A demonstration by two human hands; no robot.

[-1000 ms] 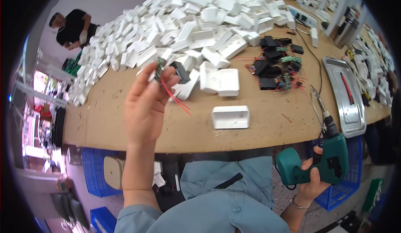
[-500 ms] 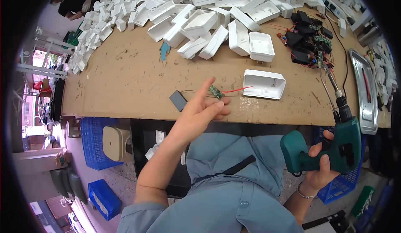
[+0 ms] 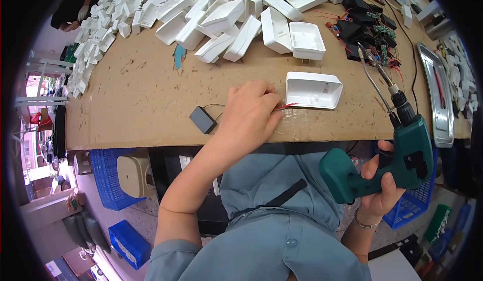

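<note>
My left hand [image 3: 250, 114] rests on the brown workbench [image 3: 136, 95], fingers pinched on thin red wires [image 3: 285, 107] of a small part that the hand hides. A small black box [image 3: 203, 119] lies just left of it, joined by a thin wire. An open white plastic case [image 3: 313, 90] sits right of my fingertips. My right hand [image 3: 383, 185] grips a green cordless screwdriver [image 3: 390, 155] below the bench edge, its bit pointing up over the bench.
A big heap of white plastic cases [image 3: 216, 9] covers the back of the bench. Black parts with small circuit boards [image 3: 367, 29] lie at the back right. A metal tray [image 3: 437, 95] sits at the right edge. Blue crates [image 3: 108, 178] stand below. Another person [image 3: 75, 7] works at far left.
My left hand came down from in front of me to the bench, setting the wired part and the black box there. The view tilted lower. The screwdriver stayed in my right hand.
</note>
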